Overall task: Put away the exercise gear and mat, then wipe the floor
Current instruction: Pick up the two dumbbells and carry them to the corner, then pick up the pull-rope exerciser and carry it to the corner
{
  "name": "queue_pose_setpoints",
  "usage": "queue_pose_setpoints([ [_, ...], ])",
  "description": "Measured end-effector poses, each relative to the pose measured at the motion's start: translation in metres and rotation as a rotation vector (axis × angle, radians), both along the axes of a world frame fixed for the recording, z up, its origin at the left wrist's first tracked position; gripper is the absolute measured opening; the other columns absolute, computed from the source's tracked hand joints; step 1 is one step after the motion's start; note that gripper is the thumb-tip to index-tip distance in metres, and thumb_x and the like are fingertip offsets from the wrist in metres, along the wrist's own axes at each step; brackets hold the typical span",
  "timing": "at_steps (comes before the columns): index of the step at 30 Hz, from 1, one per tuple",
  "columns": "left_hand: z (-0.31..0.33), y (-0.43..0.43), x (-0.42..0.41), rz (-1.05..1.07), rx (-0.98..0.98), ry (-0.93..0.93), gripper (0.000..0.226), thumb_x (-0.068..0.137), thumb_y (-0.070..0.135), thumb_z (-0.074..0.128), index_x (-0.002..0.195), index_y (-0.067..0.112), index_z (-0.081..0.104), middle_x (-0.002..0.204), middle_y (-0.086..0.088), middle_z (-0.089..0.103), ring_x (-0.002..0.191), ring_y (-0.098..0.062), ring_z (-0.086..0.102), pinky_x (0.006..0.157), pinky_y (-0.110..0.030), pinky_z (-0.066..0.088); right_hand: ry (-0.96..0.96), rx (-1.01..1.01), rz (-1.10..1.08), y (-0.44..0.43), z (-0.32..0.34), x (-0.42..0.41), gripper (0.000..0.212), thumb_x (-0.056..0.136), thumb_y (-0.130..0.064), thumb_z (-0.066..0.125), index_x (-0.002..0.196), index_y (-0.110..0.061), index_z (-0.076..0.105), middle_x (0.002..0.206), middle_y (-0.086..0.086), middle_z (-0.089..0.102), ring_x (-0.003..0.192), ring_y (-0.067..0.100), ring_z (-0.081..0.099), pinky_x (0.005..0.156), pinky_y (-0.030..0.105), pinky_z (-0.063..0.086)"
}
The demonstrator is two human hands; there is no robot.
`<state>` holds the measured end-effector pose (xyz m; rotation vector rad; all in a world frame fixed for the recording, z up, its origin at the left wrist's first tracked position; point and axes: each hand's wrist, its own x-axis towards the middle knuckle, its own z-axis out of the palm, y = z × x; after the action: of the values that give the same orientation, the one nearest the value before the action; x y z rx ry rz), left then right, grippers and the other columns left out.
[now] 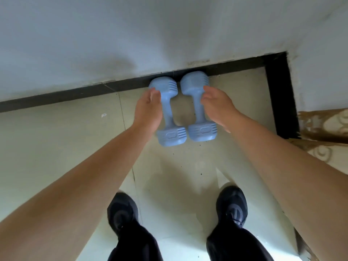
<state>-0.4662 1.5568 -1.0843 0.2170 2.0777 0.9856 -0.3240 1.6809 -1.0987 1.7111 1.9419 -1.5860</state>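
Two pale blue dumbbells — left dumbbell (170, 117) and right dumbbell (198, 108) — lie side by side on the tiled floor (56, 138), far ends against the black skirting (75, 94); ribbed, blocky heads. Left hand (148, 110) and right hand (218, 108) — fingers loose, grasping nothing — flank the handles.

Soft, even daylight fills the scene, cool and slightly bluish on the wall (131, 34). The brightest patch lies on the pale floor (56, 147) at six o'clock, between the dark shoes (123, 211), where a glossy glare washes out the tiles. Faint, diffuse shadows fall on the floor near centre. The black skirting (75, 93) stays deep and detailless. Wide-angle distortion bends straight lines, strongest toward three and nine o'clock. The whole picture is mildly soft, with smeared, compressed texture on the forearms at the lower corners.
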Motion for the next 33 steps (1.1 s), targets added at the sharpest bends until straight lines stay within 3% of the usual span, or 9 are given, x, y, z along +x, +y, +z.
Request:
queue_pose_setpoints([
  [4, 0.111, -0.018, -0.007, -0.303, -0.003, 0.443, 0.049, 0.105, 0.035, 0.036, 0.149, 0.014, 0.036, 0.159, -0.006, 0.03, 0.146, -0.018, 0.026, 0.116, -0.025, 0.018, 0.005, 0.329, 0.132, 0.009, 0.106, -0.004, 0.048, 0.1, -0.021, 0.047, 0.148, -0.012, 0.044, 0.149, 0.011, 0.049, 0.137, 0.027, 0.045, 0.113, 0.033, 0.032],
  [8, 0.241, -0.025, -0.036, -0.501, 0.036, 0.939, 0.057, 0.104, 0.04, 0.03, 0.151, 0.008, 0.032, 0.16, -0.02, 0.02, 0.147, -0.034, 0.023, 0.117, -0.049, 0.025, 0.098, 0.763, 0.262, 0.016, 0.243, -0.024, 0.051, 0.104, -0.03, 0.044, 0.15, -0.009, 0.04, 0.154, 0.018, 0.039, 0.141, 0.034, 0.036, 0.116, 0.045, 0.031],
  [13, 0.438, -0.041, -0.057, -0.461, -0.032, 1.234, 0.061, 0.105, 0.044, 0.027, 0.155, 0.009, 0.022, 0.162, -0.021, 0.012, 0.15, -0.036, 0.009, 0.118, -0.056, 0.016, 0.138, 1.053, 0.324, -0.009, 0.427, -0.039, 0.061, 0.105, -0.045, 0.036, 0.157, -0.014, 0.027, 0.164, 0.021, 0.015, 0.151, 0.037, 0.017, 0.121, 0.051, 0.019],
  [19, 0.664, -0.124, -0.055, -0.181, -0.079, 1.433, 0.062, 0.104, 0.041, 0.033, 0.153, 0.004, 0.025, 0.159, -0.026, 0.015, 0.149, -0.04, 0.011, 0.117, -0.058, 0.017, 0.408, 1.161, 0.401, -0.062, 0.633, -0.069, 0.063, 0.104, -0.045, 0.042, 0.156, -0.012, 0.028, 0.164, 0.023, 0.014, 0.151, 0.038, 0.016, 0.119, 0.054, 0.02],
  [26, 0.849, -0.313, -0.016, 0.239, -0.323, 1.576, 0.063, 0.104, 0.041, 0.035, 0.153, 0.004, 0.023, 0.16, -0.026, 0.011, 0.149, -0.04, 0.008, 0.116, -0.06, 0.016, 0.786, 1.245, 0.733, -0.179, 0.831, -0.143, 0.066, 0.104, -0.047, 0.037, 0.158, -0.013, 0.021, 0.165, 0.021, 0.009, 0.153, 0.037, 0.009, 0.121, 0.053, 0.015],
  [33, 0.9, -0.488, 0.055, 0.483, -0.589, 1.565, 0.065, 0.103, 0.047, 0.029, 0.152, 0.005, 0.027, 0.16, -0.025, 0.014, 0.149, -0.041, 0.012, 0.117, -0.059, 0.018, 1.004, 1.237, 0.942, -0.334, 0.891, -0.138, 0.067, 0.104, -0.047, 0.04, 0.158, -0.013, 0.02, 0.165, 0.02, 0.009, 0.153, 0.037, 0.01, 0.121, 0.054, 0.015],
])
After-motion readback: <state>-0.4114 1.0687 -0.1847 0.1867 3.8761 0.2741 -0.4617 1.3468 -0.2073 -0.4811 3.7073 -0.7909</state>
